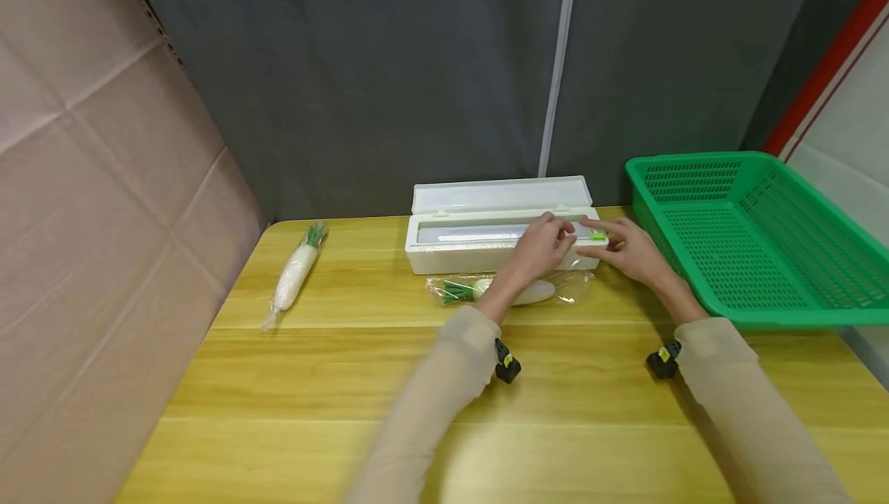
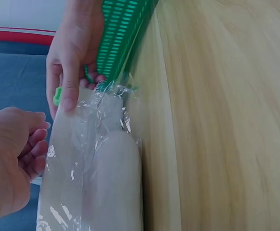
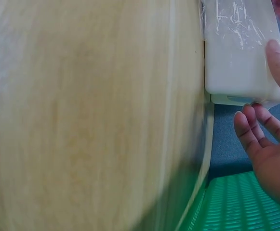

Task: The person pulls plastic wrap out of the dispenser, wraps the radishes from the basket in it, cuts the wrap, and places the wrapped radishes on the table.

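Note:
A white cling film dispenser box (image 1: 451, 259) stands near the back edge with its lid up. My right hand (image 1: 628, 249) grips its right end, thumb on the front edge, index finger reaching over the top. Beside that hand sits a green slide cutter (image 1: 597, 236). My left hand (image 1: 545, 245) is over the box's right half, fingers loosely curled, nothing visible in them. Clear film (image 2: 82, 159) hangs down the box's front onto a white radish (image 1: 535, 292) with green leaf stubs, lying along the front of the box. My left forearm partly hides this radish.
Another white radish (image 1: 295, 276), wrapped in film, lies at the table's left. A green plastic basket (image 1: 736, 311) stands at the right, close to my right hand. A dark grey partition (image 1: 382, 87) rises behind the wooden table (image 1: 312, 396).

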`<state>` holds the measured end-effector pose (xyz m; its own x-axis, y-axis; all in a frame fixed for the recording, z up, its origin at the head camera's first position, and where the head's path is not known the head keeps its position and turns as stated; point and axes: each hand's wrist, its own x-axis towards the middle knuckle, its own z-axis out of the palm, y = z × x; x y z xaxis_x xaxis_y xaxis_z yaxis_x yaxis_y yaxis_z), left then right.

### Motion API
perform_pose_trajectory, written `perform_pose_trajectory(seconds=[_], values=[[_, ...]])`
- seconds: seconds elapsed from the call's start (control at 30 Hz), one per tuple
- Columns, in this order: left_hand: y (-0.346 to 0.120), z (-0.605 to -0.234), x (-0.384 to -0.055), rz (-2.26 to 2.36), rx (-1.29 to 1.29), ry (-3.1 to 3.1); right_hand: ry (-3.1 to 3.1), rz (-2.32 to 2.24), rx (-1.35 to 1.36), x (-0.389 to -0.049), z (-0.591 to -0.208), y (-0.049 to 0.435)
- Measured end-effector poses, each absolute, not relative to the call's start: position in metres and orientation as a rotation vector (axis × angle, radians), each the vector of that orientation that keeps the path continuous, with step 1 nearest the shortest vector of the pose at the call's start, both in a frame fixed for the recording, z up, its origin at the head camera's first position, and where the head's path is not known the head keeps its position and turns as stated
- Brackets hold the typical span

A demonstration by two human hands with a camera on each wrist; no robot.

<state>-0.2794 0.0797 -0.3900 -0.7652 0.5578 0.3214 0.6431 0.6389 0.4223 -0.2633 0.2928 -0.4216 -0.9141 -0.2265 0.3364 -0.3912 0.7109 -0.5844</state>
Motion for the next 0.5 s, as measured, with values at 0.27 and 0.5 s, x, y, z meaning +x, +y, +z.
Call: perform_pose_trajectory(seconds=[0.27,0.5], values=[[0.099,-0.391,-0.284,-0.642,-1.042,-2.700,-2.699,1.004,0.478,-0.261,-0.420,0.294],[0.109,-0.391,-0.284,-0.541,-1.014,-2.741,-2.715,1.020,0.441,-0.261,-0.419,0.293]])
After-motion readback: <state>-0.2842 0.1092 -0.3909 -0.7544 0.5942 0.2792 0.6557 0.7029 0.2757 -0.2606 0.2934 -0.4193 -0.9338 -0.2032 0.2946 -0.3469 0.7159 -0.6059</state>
